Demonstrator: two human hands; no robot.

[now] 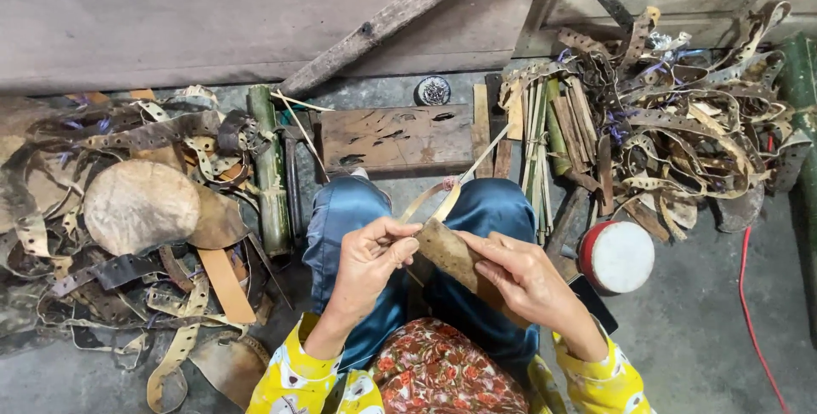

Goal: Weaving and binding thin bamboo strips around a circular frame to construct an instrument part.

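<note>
Over lap, between blue-trousered knees: brown hide piece [449, 254] pinched from both sides, left hand [374, 262] closed on its left edge, right hand [521, 278] closed along its right side; long axis runs far-left to near-right; thin pale strip [442, 197] loops away far side, toward wooden block [396, 137]; left hand nearer strip
</note>
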